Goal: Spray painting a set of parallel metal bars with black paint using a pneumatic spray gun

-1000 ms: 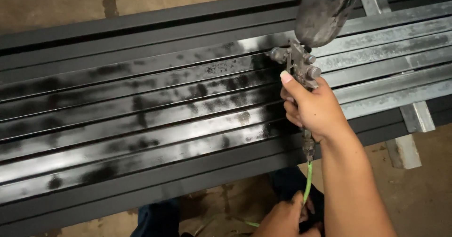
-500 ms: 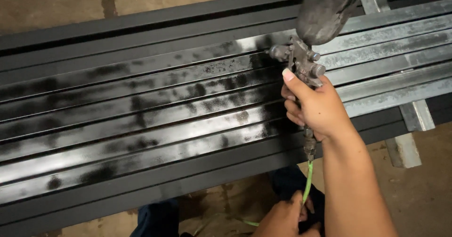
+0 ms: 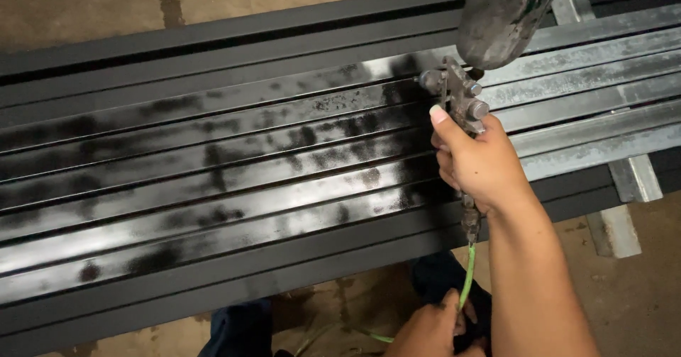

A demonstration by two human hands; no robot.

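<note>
- The right hand [image 3: 482, 162] is clenched around the grip of a grey metal spray gun [image 3: 461, 108], its fingers [image 3: 448, 160] wrapped round the handle and the thumb lying up along the gun's body.
- The spray gun sits above the right part of a row of long metal bars [image 3: 234, 179], with its dull, paint-marked cup [image 3: 504, 16] standing up at the top edge of the view.
- A thin green hose [image 3: 466, 286] hangs from the bottom of the gun's handle and runs down to the left hand [image 3: 433, 328].
- The left hand, low in the view, is closed on the green hose, pinching it just below the bars' near edge.
- The metal bars lie side by side, running across the view; their left and middle stretch is glossy black with patchy dark blotches, the right end bare grey steel.
- A grey metal support [image 3: 624, 194] shows under the bars' right end, on a brownish concrete floor [image 3: 85, 2].
</note>
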